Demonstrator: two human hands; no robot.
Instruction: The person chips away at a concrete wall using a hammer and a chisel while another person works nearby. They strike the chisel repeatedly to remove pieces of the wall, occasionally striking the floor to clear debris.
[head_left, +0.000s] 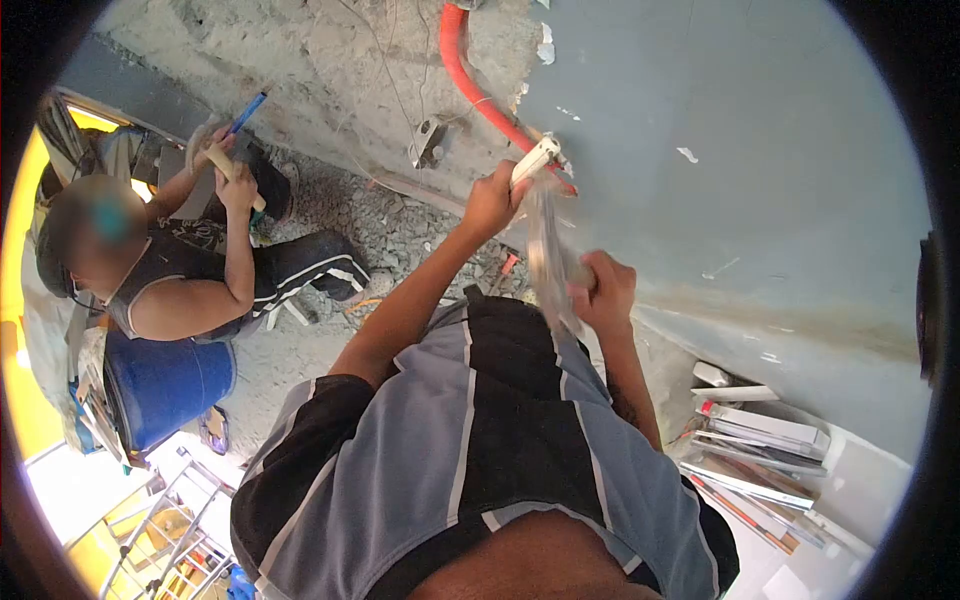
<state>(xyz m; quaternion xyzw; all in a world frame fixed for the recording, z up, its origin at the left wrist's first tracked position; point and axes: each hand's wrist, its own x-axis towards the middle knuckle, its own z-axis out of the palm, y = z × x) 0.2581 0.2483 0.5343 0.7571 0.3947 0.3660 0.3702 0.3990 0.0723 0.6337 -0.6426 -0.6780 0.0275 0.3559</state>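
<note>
My left hand (492, 202) is closed around a pale cream-coloured tool handle (537, 161), whose upper end is near the wall beside a red-orange flexible pipe (478, 95). Lower and to the right, my right hand (606, 292) is closed around the handle of a tool that looks like a hammer (547, 250). Its head is smeared by motion, just below the cream handle. A small metal box (427, 143) with wires sits in the rough wall to the left of my left hand.
A co-worker (180, 260) crouches at the left, holding a hammer and a blue chisel. Rubble (385, 235) lies along the wall base. A blue bucket (170, 385) and a ladder (165, 530) are at the left, and stacked strips (760, 440) at the lower right.
</note>
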